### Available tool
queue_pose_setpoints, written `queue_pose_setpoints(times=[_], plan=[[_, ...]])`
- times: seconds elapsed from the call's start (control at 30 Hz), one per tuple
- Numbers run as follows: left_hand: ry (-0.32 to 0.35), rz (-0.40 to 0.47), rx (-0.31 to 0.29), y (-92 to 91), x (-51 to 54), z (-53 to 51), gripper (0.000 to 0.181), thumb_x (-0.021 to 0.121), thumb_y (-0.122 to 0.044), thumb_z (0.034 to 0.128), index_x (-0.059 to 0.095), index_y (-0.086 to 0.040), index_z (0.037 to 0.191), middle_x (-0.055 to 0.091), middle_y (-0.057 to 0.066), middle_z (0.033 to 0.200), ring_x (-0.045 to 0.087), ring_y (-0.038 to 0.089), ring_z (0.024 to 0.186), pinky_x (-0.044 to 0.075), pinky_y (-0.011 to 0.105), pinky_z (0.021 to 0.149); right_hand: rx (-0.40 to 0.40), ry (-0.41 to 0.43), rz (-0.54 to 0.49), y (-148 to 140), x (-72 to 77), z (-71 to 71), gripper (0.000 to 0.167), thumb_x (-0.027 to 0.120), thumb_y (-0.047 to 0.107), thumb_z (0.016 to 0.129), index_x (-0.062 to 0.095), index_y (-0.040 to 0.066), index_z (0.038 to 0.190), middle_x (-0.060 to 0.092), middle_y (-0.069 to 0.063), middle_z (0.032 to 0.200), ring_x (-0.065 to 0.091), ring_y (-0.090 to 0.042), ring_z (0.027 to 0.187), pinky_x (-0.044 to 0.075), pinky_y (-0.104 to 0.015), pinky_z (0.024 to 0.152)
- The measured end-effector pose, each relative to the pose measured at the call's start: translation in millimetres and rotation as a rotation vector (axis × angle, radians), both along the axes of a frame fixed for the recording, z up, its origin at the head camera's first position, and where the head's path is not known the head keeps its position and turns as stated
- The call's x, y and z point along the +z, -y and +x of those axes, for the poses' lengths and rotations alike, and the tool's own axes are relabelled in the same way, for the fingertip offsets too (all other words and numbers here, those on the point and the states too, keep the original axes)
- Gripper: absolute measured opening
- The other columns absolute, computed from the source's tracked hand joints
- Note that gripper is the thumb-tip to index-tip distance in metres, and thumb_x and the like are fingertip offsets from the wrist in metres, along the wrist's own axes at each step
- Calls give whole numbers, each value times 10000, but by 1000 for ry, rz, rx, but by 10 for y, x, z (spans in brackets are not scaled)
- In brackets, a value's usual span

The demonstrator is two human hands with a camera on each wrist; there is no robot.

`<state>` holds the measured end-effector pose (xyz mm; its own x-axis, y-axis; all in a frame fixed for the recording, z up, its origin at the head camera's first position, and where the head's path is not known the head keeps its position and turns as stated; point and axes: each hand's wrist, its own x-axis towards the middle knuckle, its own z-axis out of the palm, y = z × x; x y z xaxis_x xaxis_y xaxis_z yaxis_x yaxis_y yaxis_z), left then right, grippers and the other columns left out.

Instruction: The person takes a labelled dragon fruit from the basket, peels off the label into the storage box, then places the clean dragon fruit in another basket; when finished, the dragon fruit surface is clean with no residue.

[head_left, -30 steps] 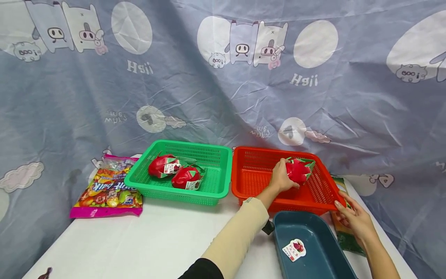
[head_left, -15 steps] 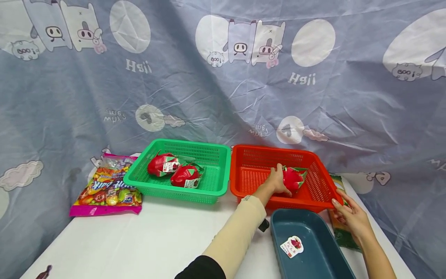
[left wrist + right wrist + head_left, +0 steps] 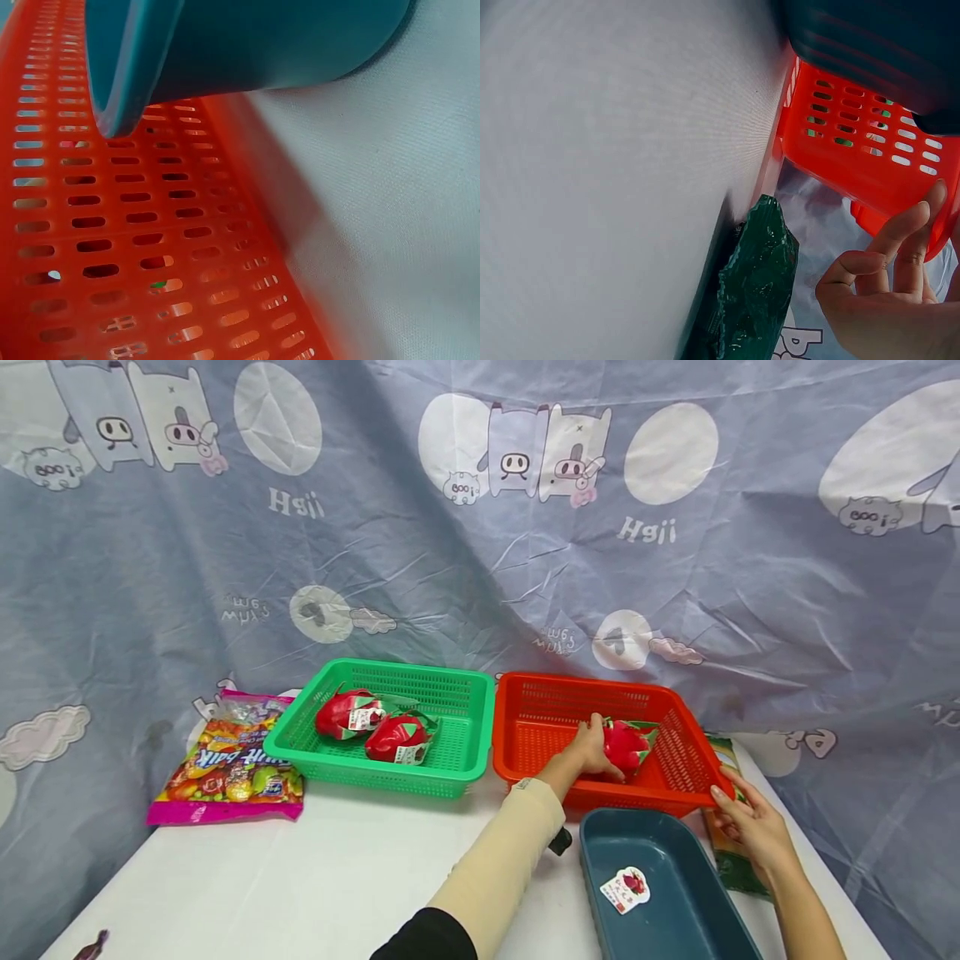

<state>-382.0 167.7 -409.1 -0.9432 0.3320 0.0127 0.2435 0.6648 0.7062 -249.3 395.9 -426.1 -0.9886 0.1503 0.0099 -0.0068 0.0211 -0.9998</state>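
Note:
My left hand point(image 3: 590, 749) is inside the red basket point(image 3: 532, 693), holding a wrapped dragon fruit point(image 3: 627, 747) low over the basket's floor. Whether the fruit touches the floor I cannot tell. At the basket's near right corner, my right hand point(image 3: 756, 827) pinches the rim; the right wrist view shows its fingers point(image 3: 909, 259) at that corner. Two more wrapped dragon fruits point(image 3: 349, 714) with white labels lie in the green basket point(image 3: 468, 727) to the left. In the left wrist view only the red basket's slotted wall point(image 3: 135, 217) shows, and the hand is hidden.
A blue-green tray point(image 3: 675, 902) with a fruit sticker point(image 3: 626, 890) inside stands in front of the red basket. A candy bag point(image 3: 232, 768) leans at the far left. A green packet point(image 3: 738, 868) lies under my right hand. A patterned curtain point(image 3: 420, 568) hangs behind.
My left hand has lowered the dragon fruit further into the red basket and slightly left. My right hand keeps its hold on the rim. The head view has shifted a little.

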Motion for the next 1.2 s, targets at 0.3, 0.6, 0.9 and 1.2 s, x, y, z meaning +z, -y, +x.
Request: queue_pose_setpoints(times=[0.3,0.6,0.9,1.2], plan=[[-38,15,-18,64,9,-24,784,855,-299,626,359,-170,1218,441,45,1109,493,158,991,465,218,778,-18,-18,61,2,-20,-13,533,567,218,923,349,247,1408,615,80,655,564,-76,568,464,-223,478],[-88,92,-71,202,62,-6,811,825,-317,669,354,-126,1301,423,51,1137,475,168,1035,474,223,788,-38,-5,111,-220,-226,-190,608,655,342,853,384,306,1396,655,42,701,593,-77,579,491,-241,498],[-326,138,-167,945,368,237,587,676,-285,844,393,-124,1332,368,98,1326,426,193,1185,393,284,961,14,0,314,-186,-82,-128,614,619,353,878,348,280,1423,670,51,721,623,-107,613,501,-255,520],[-733,407,224,2386,484,467,481,674,-138,830,484,-16,1256,478,134,1240,448,276,1149,375,407,957,294,83,1115,8,737,-75,742,578,403,889,311,-146,1311,576,-333,1013,590,-378,836,481,-458,625]])
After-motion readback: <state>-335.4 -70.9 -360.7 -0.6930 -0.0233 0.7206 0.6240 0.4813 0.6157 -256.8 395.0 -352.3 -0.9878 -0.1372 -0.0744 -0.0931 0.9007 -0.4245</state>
